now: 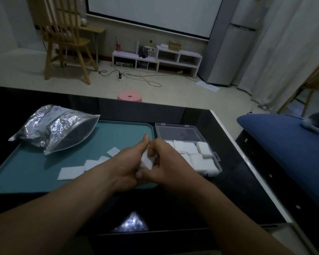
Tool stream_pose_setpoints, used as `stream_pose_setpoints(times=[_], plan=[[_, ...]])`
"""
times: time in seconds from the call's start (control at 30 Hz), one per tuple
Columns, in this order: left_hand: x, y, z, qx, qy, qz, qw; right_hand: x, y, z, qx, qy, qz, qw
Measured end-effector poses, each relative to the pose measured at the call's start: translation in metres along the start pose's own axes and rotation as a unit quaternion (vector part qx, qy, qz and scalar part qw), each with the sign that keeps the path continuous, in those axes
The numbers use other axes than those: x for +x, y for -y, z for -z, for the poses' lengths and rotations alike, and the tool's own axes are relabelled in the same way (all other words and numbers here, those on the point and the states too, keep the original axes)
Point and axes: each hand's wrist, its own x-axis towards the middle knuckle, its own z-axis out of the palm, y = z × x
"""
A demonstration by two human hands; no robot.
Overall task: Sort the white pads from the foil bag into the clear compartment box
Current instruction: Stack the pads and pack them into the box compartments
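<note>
Stack of white pads (146,161) is being gripped from both sides, fingers of left hand (125,168) and right hand (168,162) curled round it, just left of compartment box (179,133). Rightward transfer is probably being called for, and right hand is being judged nearer.

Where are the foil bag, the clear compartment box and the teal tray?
foil bag (50,128): head view, crinkled silver side.
clear compartment box (179,133): head view, open lid.
teal tray (122,133): head view, bare far surface.
</note>
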Motion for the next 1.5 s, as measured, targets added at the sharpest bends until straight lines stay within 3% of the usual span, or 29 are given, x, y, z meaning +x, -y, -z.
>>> stream_pose_setpoints(times=[0.27, 0.47, 0.6, 0.77, 0.83, 0.9, 0.93, 1.07, 1.13, 1.2, 1.27, 1.5], plan=[[0.005, -0.001, -0.001, -0.010, -0.016, -0.021, 1.000, -0.005, 0.000, 0.000, -0.005, -0.034, -0.002, 0.999], [0.017, 0.003, -0.018, -0.034, -0.049, -0.077, 0.995, -0.010, -0.010, 0.013, 0.047, -0.111, -0.127, 0.984], [0.024, 0.014, -0.035, 0.053, -0.083, -0.131, 0.986, -0.011, -0.018, 0.022, 0.095, -0.121, -0.179, 0.972], [0.025, 0.021, -0.054, 0.137, -0.066, -0.136, 0.979, -0.017, -0.027, 0.025, -0.001, -0.145, -0.167, 0.975], [0.028, 0.023, -0.061, 0.189, -0.053, -0.149, 0.969, -0.017, -0.035, 0.038, 0.027, -0.150, -0.180, 0.972], [0.037, 0.024, -0.062, 0.289, -0.069, -0.207, 0.932, -0.017, -0.048, 0.063, 0.072, -0.187, -0.204, 0.958], [0.042, 0.025, -0.061, 0.360, -0.078, -0.245, 0.897, -0.019, -0.057, 0.077, 0.087, -0.215, -0.223, 0.947], [0.066, 0.041, -0.063, 0.637, -0.040, -0.322, 0.699, -0.042, -0.099, 0.109, 0.101, -0.239, -0.326, 0.909], [0.076, 0.054, -0.067, 0.733, -0.026, -0.323, 0.598, -0.047, -0.111, 0.104, 0.087, -0.200, -0.353, 0.910], [0.084, 0.063, -0.071, 0.790, -0.029, -0.309, 0.529, -0.046, -0.120, 0.095, 0.043, -0.172, -0.354, 0.918], [0.087, 0.067, -0.069, 0.807, -0.037, -0.302, 0.506, -0.042, -0.125, 0.088, -0.007, -0.157, -0.353, 0.922], [0.093, 0.074, -0.067, 0.807, -0.048, -0.310, 0.499, -0.036, -0.135, 0.082, -0.046, -0.131, -0.350, 0.926]])
